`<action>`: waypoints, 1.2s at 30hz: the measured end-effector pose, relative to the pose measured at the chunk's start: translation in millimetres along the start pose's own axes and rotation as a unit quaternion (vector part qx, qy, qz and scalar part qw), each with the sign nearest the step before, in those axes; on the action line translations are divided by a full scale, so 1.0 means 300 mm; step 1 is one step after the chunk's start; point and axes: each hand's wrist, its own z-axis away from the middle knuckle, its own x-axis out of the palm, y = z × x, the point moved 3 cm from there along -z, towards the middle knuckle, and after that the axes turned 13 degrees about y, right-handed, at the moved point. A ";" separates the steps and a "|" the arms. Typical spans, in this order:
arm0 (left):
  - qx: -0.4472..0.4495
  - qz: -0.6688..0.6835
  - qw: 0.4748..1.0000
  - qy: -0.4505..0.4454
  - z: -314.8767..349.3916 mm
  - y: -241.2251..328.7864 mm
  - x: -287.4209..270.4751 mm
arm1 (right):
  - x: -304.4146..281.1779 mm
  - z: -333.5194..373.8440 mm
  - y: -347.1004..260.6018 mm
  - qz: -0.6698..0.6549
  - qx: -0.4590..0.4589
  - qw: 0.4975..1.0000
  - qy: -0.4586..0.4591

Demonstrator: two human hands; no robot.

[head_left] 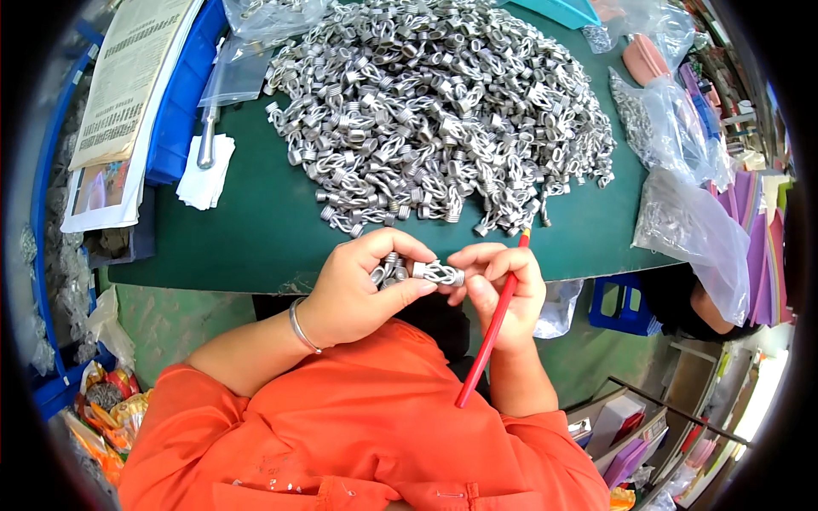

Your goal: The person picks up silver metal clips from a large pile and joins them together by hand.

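My left hand (345, 272), a bangle on its wrist, is closed round several small grey metal fittings (389, 271) at the table's near edge. Between its thumb and forefinger one looped metal fitting (440, 272) sticks out to the right. My right hand (518, 294) is closed, with a slim red pencil-like stick (492, 345) through its fingers, yellow tip up and far end slanting down left. The fingertips of that hand are at the right end of the looped fitting. Just beyond both hands lies a big heap of similar metal fittings (443, 102).
The green table (239, 243) ends in front of me. On its left are a blue bin (181, 102), newspaper (128, 85) and a metal-handled tool (207, 140) on white paper. Clear plastic bags (686, 226) lie at right. A blue stool (622, 305) stands below.
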 end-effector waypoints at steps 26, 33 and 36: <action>-0.335 0.318 0.885 -0.062 0.035 -0.047 0.020 | 0.076 0.002 -0.047 0.117 -0.272 0.953 -0.062; -0.317 0.332 0.888 -0.036 0.037 -0.029 0.016 | 0.039 0.021 -0.017 0.095 -0.170 0.981 0.021; -0.323 0.336 0.884 -0.040 0.040 -0.037 0.016 | 0.033 0.022 0.002 0.050 -0.112 0.992 0.039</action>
